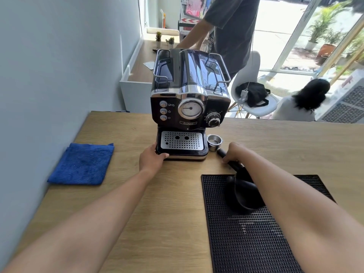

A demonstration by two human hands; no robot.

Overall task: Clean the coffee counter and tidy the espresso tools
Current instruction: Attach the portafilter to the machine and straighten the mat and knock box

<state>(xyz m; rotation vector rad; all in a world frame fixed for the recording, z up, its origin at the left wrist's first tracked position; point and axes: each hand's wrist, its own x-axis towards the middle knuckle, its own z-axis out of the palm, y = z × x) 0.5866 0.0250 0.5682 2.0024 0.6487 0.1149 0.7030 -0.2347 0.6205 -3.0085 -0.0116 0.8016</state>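
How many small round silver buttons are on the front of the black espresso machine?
3, in one column left of the round silver gauge: top button, middle button, bottom button. None seems hidden.

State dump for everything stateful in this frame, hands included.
Espresso machine: upright on counter.
Portafilter: off the machine, lying on counter.
Blue cloth: folded, flat, untouched.
Bar mat: flat on counter.
Left hand: grips machine's base corner.
Right hand: holds portafilter handle.

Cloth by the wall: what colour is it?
The cloth is plain blue; the head view shows it.
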